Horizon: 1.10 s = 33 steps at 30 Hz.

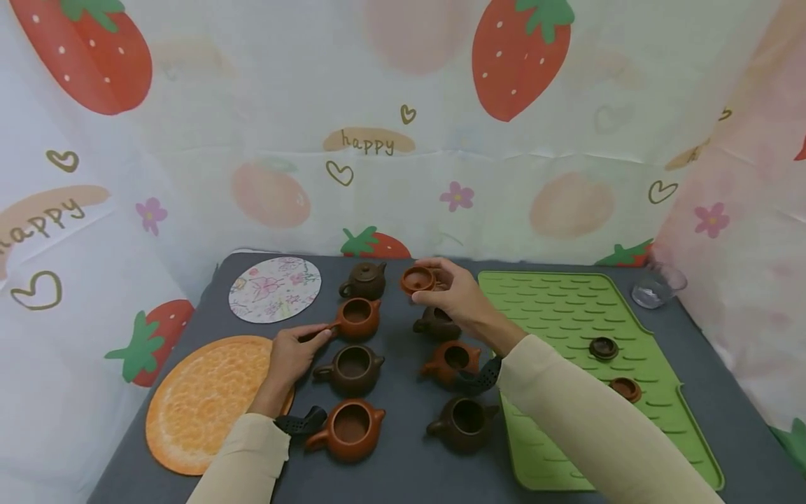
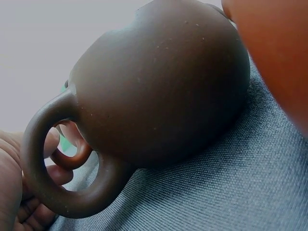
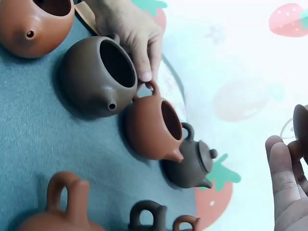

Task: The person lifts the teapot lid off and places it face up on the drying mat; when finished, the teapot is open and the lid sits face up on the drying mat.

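My left hand (image 1: pixel 292 360) pinches the handle of an open reddish clay teapot (image 1: pixel 357 318), second from the back in the left column. In the left wrist view, a dark teapot (image 2: pixel 163 91) stands in front of those fingers. My right hand (image 1: pixel 456 294) holds a small reddish teapot lid (image 1: pixel 418 280) over the back of the right column; only its edge (image 3: pixel 302 130) shows in the right wrist view. Behind the left-held pot sits a dark teapot with its lid on (image 1: pixel 366 280). A reddish handle (image 3: pixel 185 222) shows at the right column's back, its pot mostly hidden.
Other lidless teapots stand in both columns, including a front-left reddish pot (image 1: pixel 350 430) and a front-right dark one (image 1: pixel 467 423). A green mat (image 1: pixel 560 434) carries a dark lid (image 1: pixel 603 348) and a reddish lid (image 1: pixel 625 389). A glass pitcher (image 1: pixel 658 285) stands back right.
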### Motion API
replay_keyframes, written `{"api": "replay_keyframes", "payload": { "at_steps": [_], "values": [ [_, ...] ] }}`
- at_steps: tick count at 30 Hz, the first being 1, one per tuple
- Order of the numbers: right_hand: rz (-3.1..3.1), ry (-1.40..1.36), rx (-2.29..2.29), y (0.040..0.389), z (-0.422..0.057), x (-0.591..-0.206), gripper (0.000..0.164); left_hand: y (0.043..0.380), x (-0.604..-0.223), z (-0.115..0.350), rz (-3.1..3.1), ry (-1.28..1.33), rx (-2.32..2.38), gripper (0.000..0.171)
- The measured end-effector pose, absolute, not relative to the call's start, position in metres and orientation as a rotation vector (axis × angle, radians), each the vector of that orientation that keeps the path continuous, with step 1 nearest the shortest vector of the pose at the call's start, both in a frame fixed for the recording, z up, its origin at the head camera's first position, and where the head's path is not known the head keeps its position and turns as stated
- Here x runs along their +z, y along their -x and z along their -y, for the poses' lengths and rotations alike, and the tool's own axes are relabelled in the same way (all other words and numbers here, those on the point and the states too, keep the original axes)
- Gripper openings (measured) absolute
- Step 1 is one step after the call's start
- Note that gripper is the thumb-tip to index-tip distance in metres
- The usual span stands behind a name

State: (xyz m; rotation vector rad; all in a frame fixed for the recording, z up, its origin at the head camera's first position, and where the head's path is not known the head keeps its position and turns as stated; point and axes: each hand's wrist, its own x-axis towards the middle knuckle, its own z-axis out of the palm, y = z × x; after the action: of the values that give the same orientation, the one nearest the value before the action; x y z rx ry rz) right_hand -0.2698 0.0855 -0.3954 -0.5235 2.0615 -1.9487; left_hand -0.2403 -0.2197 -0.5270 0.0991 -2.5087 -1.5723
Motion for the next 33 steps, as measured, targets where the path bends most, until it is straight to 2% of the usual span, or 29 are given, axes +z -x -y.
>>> {"api": "replay_keyframes", "payload": {
  "at_steps": [11,33],
  "values": [
    [-2.195,0.610,-1.846,0.259,-0.115,-0.390,0.054,0.239,-0.528,0.220,2.508,-0.109,-1.584,0.027],
    [-2.347,0.493,-1.802,0.254,-0.186,-0.406,0.059,0.239,-0.527,0.222,2.495,-0.071,-1.561,0.027]
  ]
}}
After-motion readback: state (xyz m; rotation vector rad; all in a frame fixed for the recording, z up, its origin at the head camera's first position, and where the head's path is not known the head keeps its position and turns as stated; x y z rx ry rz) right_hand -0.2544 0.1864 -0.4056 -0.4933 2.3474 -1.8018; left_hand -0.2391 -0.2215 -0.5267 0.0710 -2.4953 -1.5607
